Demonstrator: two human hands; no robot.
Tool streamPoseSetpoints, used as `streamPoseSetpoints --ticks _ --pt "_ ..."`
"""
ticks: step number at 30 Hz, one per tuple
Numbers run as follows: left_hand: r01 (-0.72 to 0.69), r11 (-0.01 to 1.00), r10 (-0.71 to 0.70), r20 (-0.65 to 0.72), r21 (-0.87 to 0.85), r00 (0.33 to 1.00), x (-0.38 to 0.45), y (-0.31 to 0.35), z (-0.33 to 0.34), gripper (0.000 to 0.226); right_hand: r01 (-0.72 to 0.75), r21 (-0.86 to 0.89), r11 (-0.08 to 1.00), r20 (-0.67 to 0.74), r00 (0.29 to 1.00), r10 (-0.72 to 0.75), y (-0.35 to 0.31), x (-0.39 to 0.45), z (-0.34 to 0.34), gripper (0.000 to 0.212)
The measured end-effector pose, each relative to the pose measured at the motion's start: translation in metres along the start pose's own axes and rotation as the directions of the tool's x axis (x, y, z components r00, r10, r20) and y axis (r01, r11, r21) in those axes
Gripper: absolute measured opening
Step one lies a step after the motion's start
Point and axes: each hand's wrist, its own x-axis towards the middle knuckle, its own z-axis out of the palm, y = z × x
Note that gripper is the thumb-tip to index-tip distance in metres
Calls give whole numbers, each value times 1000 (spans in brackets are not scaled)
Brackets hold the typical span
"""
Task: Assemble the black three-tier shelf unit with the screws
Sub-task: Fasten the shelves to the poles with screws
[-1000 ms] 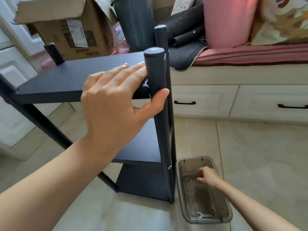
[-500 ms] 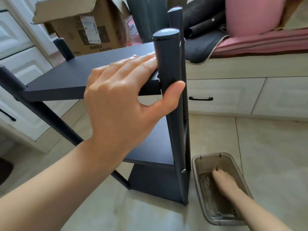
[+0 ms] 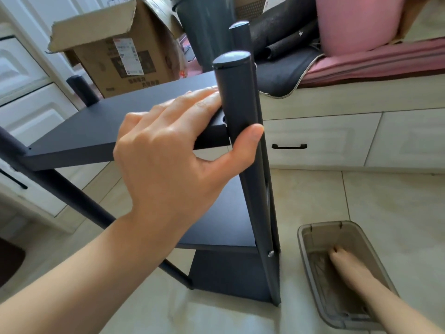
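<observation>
From the head camera, our left hand (image 3: 168, 153) grips the black three-tier shelf unit (image 3: 134, 116) standing on the tiled floor, fingers flat on its top board, thumb hooked round the near round post (image 3: 240, 121). Our right hand (image 3: 349, 268) reaches into the translucent grey plastic bin (image 3: 310, 239); its grip we cannot tell.

Bare floor (image 3: 361, 201) right of shelf unit (image 3: 228, 237); plastic tub (image 3: 303, 239) beside post; cardboard box (image 3: 125, 59) behind.

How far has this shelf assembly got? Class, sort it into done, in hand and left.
Done: the three boards sit between the posts, and a screw head shows low on the near post. In hand: the left hand steadies the top shelf against that post; the right hand reaches into the clear plastic bin. Left: the top joint shows no screw.
</observation>
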Motion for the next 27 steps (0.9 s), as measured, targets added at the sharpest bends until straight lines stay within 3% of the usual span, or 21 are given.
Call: streamPoseSetpoints --ticks 3,7,11,13,17,19,22,27 --pt "-13 1000 13 -26 17 1000 -1 1 2 64 -66 22 998 64 996 65 -3 0 3 35" --pt "-2 999 6 -67 52 998 1 4 5 70 1 -71 997 36 999 2 5 20 4 36" --pt "6 999 -3 -59 46 998 2 5 7 66 -24 198 980 50 999 14 -18 4 -7 40" --pt "32 997 -30 -41 65 999 3 9 8 63 -10 244 970 23 1000 4 -32 -12 -23 37" --pt "68 993 -66 -27 96 997 4 20 9 61 146 355 923 -113 987 -112 -55 -46 -52 23" --pt "58 993 -55 -34 103 998 4 22 9 61 283 350 893 -296 938 -182 -69 -62 -68 21" --pt "48 992 -45 -27 117 999 3 23 7 62 447 491 748 -496 849 -181 -103 -91 -95 16" --pt "43 991 -41 -15 127 999 3 23 7 63 551 733 398 -540 828 -153 -168 -138 -134 9"
